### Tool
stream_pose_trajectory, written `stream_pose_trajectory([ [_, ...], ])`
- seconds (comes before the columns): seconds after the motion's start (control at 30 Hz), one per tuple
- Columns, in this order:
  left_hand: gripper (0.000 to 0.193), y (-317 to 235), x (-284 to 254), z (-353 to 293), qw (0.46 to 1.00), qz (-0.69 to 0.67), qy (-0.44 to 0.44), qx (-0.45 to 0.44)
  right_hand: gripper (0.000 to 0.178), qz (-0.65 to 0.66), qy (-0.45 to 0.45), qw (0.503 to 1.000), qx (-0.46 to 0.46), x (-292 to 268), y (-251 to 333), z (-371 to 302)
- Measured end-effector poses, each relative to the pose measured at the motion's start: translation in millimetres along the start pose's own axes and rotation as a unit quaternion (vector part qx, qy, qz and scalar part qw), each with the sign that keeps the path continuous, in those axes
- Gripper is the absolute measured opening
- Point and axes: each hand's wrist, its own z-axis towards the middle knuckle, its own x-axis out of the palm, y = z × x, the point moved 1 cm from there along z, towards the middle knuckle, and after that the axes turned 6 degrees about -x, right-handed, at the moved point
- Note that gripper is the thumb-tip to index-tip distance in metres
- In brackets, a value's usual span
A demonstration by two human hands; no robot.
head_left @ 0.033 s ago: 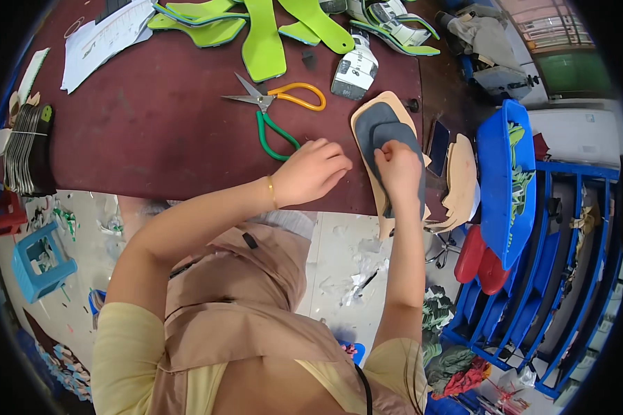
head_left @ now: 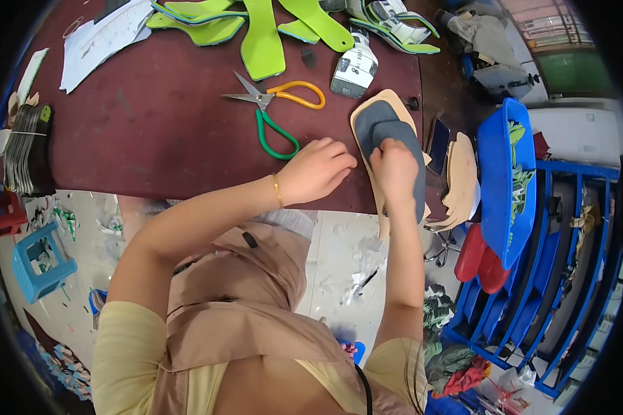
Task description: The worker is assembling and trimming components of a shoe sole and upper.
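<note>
My left hand [head_left: 320, 170] hovers at the table's front edge, its fingers curled together; whether anything sits in them is hidden. Closed too, my right hand [head_left: 396, 171] rests over a dark grey sole-shaped piece [head_left: 376, 113], and what its fingertips pinch cannot be made out. A second, smaller-looking grey piece [head_left: 392, 129] overlaps the first. Beneath both lies a tan sole-shaped sheet [head_left: 359, 130] that juts past the table edge. Left of these, scissors [head_left: 262, 99] with one orange and one green handle lie with blades apart, the green loop close to my left hand.
Lime-green insoles [head_left: 262, 41] and a white-and-black shoe last [head_left: 355, 66] lie at the back. A phone [head_left: 438, 144] and tan sheets [head_left: 460, 176] are on the right, beside a blue bin [head_left: 495, 180]. Banded dark pieces [head_left: 28, 152] stand at left, near papers [head_left: 100, 45].
My left hand has shifted slightly right. My right hand has moved a little left and up over the grey pieces.
</note>
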Motion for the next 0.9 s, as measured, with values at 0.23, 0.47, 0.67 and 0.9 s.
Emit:
stream_pose_trajectory([
  [0.23, 0.02, -1.1, 54.4, 35.5, 0.998, -0.058, 0.009, -0.023, 0.007, 0.268, -0.008, 0.96, 0.082, -0.4, -25.8, -9.1],
  [0.47, 0.026, -9.3, 73.7, 44.4, 0.987, 0.159, -0.002, 0.027, 0.002, 0.541, -0.229, 0.777, 0.226, 17.4, -53.0, -61.8],
  [0.67, 0.031, -9.5, 78.8, 50.9, 0.983, 0.178, 0.001, 0.033, 0.017, 0.431, -0.482, 0.671, 0.363, -57.9, -82.4, -187.1],
  [0.9, 0.045, -26.9, 61.4, 57.1, 0.972, 0.2, 0.118, -0.035, 0.02, 0.271, -0.763, 0.552, 0.2, -289.1, -96.5, -341.8],
])
